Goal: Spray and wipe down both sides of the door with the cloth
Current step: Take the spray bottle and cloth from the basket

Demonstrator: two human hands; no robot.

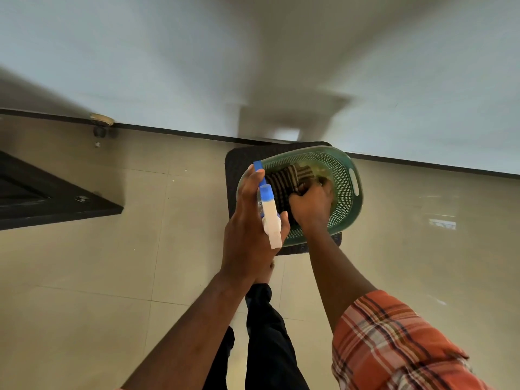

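Observation:
My left hand grips a spray bottle with a blue trigger head and a white body, held over the near rim of a green plastic basket. Inside the basket my right hand is closed on a dark striped cloth. The basket stands on a dark mat on the tiled floor. A dark door shows at the left edge, swung open, with only its lower corner in view.
A pale wall with a black skirting runs across the back, right behind the basket. A brass door stopper sits at the skirting on the left. My dark trouser legs stand below the hands. Beige tiles spread to both sides.

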